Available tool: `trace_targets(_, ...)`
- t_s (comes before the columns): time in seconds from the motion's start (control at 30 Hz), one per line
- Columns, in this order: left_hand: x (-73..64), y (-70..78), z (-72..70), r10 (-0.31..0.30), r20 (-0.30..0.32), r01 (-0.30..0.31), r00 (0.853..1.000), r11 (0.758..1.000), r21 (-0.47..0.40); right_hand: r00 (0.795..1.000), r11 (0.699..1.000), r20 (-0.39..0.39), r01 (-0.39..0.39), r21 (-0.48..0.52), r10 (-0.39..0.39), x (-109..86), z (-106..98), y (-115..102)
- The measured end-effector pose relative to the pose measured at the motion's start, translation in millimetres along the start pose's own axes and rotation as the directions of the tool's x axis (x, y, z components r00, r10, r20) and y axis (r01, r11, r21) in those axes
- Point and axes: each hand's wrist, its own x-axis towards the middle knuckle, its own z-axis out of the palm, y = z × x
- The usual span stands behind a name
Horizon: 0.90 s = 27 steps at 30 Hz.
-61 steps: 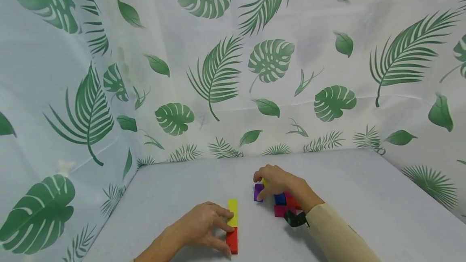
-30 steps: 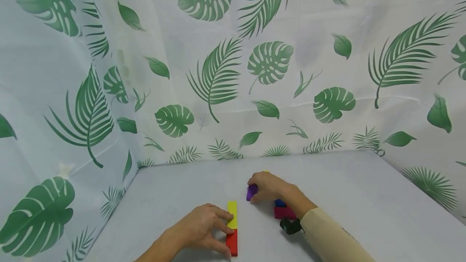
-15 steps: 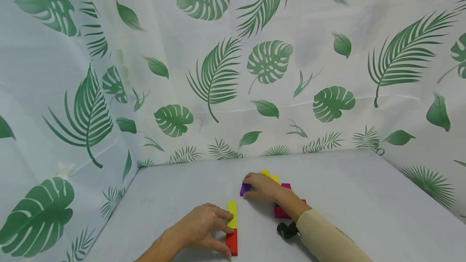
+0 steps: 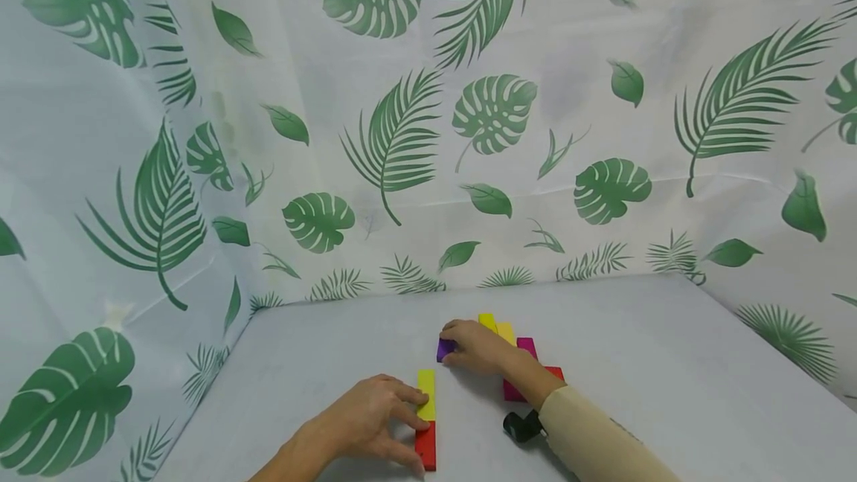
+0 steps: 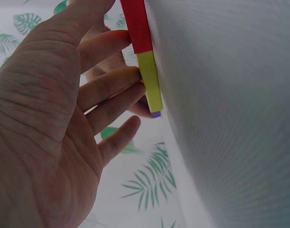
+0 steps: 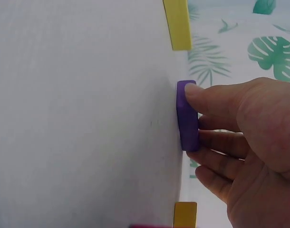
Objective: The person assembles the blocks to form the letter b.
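Pale tabletop (image 4: 308,348), purple block (image 6: 188,121) in right grip (image 4: 477,346)

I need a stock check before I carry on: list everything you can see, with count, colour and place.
Near red block: one, red, near end of the row
Row's yellow block: one, yellow, end to end beyond it
Purple block: one, purple, ahead of the row, apart
Far yellow blocks: two showing, yellow, far side of the right-hand group
Magenta blocks: two showing, magenta, same group, partly covered
Group's red block: one showing, red, same group
Black object: one, black, nearer than the group
Tabletop: one, pale, under the blocks
Sheeting: white, green leaves, around the table; sheet count unclear
Left hand: one, touching the row
Right hand: one, pinching the purple block
Sleeve: one, beige, right arm
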Motion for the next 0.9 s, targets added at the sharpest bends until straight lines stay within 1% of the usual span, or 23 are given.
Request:
trace_targets(0.17, 0.1, -0.2, 0.5, -0.005, 0.015, 0.005, 1.0, 1.0, -0.016, 1.0, 1.0, 0.018, -0.015, 0.025, 0.014, 0.4, 1, -5)
trace_targets(0.37, 0.0, 0.2, 0.3, 0.008, 0.015, -0.008, 1.0, 1.0, -0.004, 0.999, 0.999, 0.051, -0.004, 0.042, 0.002, -0.4, 3, -10)
trace_targets(0.57, 1.1, 0.6, -0.6, 0.013, 0.051, -0.013, 0.999, 1.0, -0.003, 0.997, 0.998, 0.07, 0.005, 0.068, -0.01, -1.0, 5, -13)
trace_targets(0.73, 1.3, 2.1, -2.0, 0.023, 0.056, -0.024, 0.998, 1.0, 0.014, 0.995, 0.998, 0.086, 0.041, 0.054, -0.046, -0.3, 6, -14)
trace_targets(0.9, 1.9, 3.9, -2.6, 0.058, 0.043, -0.059, 0.997, 0.997, 0.041, 0.992, 0.996, 0.097, 0.078, 0.054, -0.083, 0.0, 8, -15)
